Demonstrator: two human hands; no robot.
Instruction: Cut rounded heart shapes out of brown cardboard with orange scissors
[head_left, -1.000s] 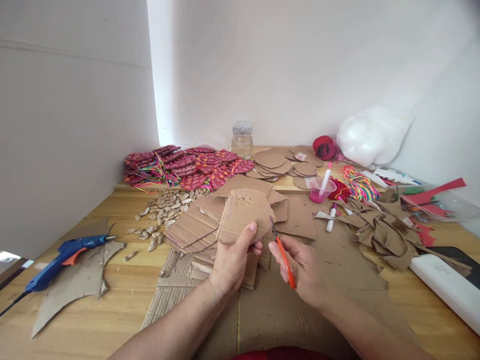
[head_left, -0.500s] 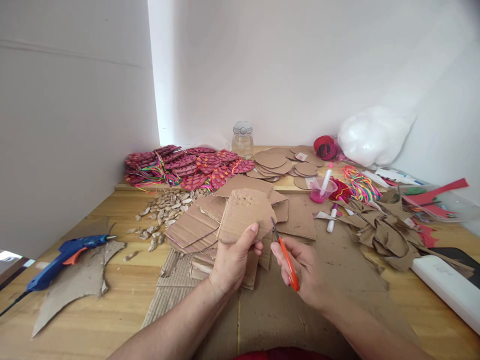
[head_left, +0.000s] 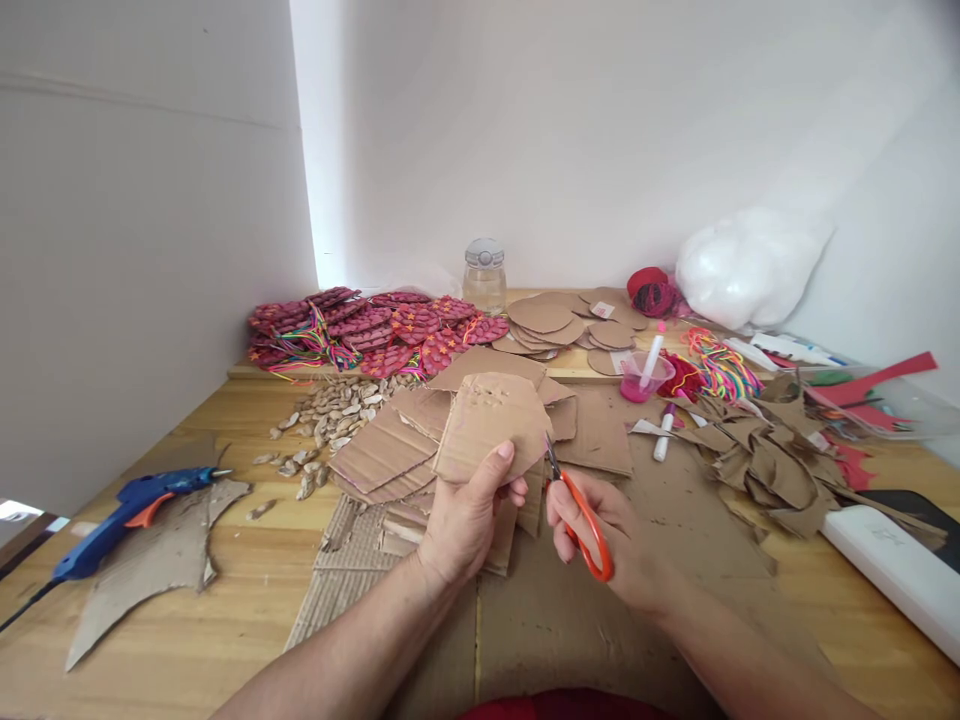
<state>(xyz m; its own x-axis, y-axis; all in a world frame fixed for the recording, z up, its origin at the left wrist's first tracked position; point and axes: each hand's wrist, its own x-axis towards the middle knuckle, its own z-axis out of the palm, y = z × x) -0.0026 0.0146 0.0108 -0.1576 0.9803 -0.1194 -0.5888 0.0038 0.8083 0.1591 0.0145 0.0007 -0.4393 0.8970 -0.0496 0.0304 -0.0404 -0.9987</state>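
My left hand [head_left: 472, 510] grips a piece of cardboard [head_left: 491, 420] by its lower edge, thumb on the face toward me. The piece has rounded upper corners and a row of small dents near its top. In my right hand [head_left: 604, 530] is a pair of scissors [head_left: 589, 520] with orange handles. Their dark blades meet the right edge of the cardboard; how far they are parted is hard to see. Behind and below the held piece lie several flat cardboard pieces [head_left: 382, 450], partly covered by it and my left hand.
A blue glue gun [head_left: 131, 515] rests on a cardboard scrap at left, near loose shells [head_left: 337, 415]. Cardboard discs [head_left: 540, 315], patterned round pieces [head_left: 360, 325] and a jar [head_left: 484, 280] stand at the back. Cardboard offcuts [head_left: 780, 460], a marker [head_left: 664, 435] and a pink cup [head_left: 645, 375] are at right.
The scissors have turned in my right hand, so their handles show more openly and sit slightly further right. The blades stay at the cardboard's right edge. My left hand has barely moved.
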